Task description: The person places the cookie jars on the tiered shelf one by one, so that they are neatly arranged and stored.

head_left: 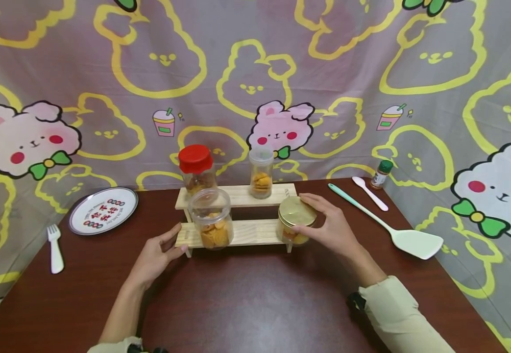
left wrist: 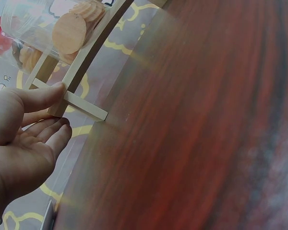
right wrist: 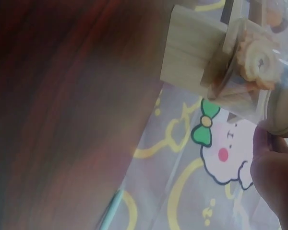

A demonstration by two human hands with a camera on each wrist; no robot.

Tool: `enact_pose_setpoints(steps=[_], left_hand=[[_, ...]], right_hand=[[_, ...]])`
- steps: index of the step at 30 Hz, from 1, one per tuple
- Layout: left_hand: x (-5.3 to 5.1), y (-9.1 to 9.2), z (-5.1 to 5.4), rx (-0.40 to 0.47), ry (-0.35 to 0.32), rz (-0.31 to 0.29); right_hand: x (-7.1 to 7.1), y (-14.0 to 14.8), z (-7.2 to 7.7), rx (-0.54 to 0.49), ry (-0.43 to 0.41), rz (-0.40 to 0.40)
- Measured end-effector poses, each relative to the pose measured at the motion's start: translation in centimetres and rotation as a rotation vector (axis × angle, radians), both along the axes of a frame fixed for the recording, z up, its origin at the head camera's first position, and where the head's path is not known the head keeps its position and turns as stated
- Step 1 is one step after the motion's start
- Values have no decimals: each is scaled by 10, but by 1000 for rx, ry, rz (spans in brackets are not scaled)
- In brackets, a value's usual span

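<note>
A two-step wooden rack (head_left: 255,233) stands on the table. My left hand (head_left: 154,255) pinches the left end of its lower step; in the left wrist view the thumb (left wrist: 45,96) lies against the wood, with fingers on the other side. My right hand (head_left: 332,225) grips a gold-lidded jar (head_left: 297,215) at the right end of that step. Through the clear wall a ring-shaped cookie (right wrist: 259,62) shows in the right wrist view. A clear jar of round crackers (head_left: 211,220) stands near the left end. Behind, the upper step bears a red-lidded jar (head_left: 195,162) and a tall clear-lidded jar (head_left: 261,176).
At the left lie a white plate (head_left: 104,211) and a white fork (head_left: 55,250). To the right are a spatula (head_left: 414,242), a white spoon (head_left: 370,193) and a green-capped spice bottle (head_left: 382,174). A patterned cloth (head_left: 237,63) hangs behind the table.
</note>
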State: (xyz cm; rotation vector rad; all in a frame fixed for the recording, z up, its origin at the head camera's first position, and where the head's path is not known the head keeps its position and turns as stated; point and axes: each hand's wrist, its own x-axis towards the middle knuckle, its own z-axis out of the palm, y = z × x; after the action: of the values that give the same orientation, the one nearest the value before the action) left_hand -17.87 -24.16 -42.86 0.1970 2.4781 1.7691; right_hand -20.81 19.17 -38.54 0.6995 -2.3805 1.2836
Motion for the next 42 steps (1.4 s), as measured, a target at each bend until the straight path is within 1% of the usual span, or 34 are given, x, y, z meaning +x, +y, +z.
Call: enact_pose_setpoints(steps=[7, 16, 21, 28, 32, 37, 40, 42], left_hand=[[-1, 0, 1, -15, -2, 1], [-1, 0, -1, -2, 3, 0], [-2, 2, -2, 8, 7, -8], [-3, 2, 1, -10, 7, -10], [-3, 1, 2, -20, 5, -5], [-3, 1, 2, -23, 4, -4], [-2, -1, 3, -27, 2, -3], [-2, -3, 5, -54, 11, -3]], right_hand=[[0, -11, 0, -6, -22, -1], [-1, -22, 0, -47, -44, 41], [-2, -27, 0, -16, -57, 27], [-2, -40, 0, -34, -73, 60], [-4, -47, -1, -32, -67, 60], [-5, -50, -2, -33, -52, 49], [-5, -51, -1, -28, -53, 63], [-6, -51, 0, -30, -61, 78]])
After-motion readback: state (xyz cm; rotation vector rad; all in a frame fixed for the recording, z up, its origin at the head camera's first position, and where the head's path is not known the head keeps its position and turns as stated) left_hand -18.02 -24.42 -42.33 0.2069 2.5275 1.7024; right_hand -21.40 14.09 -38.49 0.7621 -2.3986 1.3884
